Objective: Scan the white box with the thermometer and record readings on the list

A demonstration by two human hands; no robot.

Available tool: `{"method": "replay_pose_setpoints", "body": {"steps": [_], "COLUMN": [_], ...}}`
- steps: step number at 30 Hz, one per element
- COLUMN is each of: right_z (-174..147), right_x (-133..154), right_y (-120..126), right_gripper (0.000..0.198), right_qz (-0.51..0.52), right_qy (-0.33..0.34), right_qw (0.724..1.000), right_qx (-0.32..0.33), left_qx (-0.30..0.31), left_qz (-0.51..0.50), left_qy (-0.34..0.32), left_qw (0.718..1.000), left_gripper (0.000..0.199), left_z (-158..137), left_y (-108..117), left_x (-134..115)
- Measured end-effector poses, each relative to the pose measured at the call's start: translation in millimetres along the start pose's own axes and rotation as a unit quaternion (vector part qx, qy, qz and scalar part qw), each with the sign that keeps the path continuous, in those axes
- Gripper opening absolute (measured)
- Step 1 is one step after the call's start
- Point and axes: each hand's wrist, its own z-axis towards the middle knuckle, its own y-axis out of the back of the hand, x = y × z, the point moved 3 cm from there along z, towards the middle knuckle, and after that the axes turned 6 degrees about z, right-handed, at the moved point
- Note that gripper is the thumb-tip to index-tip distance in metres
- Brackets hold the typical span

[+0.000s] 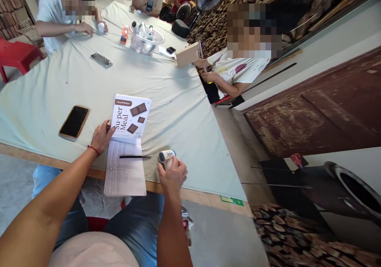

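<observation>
A white box [139, 118] printed "NutriMotion Su-per Meal" with brown chocolate pieces is on the cloth in front of me. My left hand [102, 135] grips its lower left edge, the thumb on the printed face. Closed around a white handheld device with a blue rim [167, 156] and small blue dots is my right hand [173, 175], near the table's front edge. Between my hands lies a printed sheet of paper [126, 177], partly overhanging the edge, with a black pen [134, 156] across it. The box covers the far end of the sheet.
A phone [74, 121] lies left of my left hand, and another phone [101, 60] lies farther back. A clear basket [145, 45] holds bottles beside an orange box [124, 34]. At the right, a person holds a cardboard box [188, 55]. Other people sit around the far end.
</observation>
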Motion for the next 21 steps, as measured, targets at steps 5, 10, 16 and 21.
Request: {"method": "replay_pose_setpoints", "body": {"steps": [5,10,16,21], "right_z": [17,6,-14,-9], "right_x": [-24,25,108,129], "right_y": [2,-4,-25,-47], "right_gripper": [0.046,0.05,0.032,0.035], "right_qz": [0.048,0.374,0.537,0.555], "right_qy": [-0.098,-0.092,-0.093,-0.093], "right_qw": [0.987,0.919,0.814,0.803], "right_qx": [0.114,0.08,0.2,0.197], "left_qx": [0.0,0.008,0.003,0.009], "left_qz": [0.013,0.016,0.024,0.033], "left_qy": [-0.014,-0.023,-0.022,-0.035], "left_qw": [1.0,1.0,0.999,0.999], "left_gripper": [0.047,0.046,0.046,0.046], "left_z": [0,0,0,0], "left_y": [3,5,4,3], "left_x": [-4,-6,-3,-2]}}
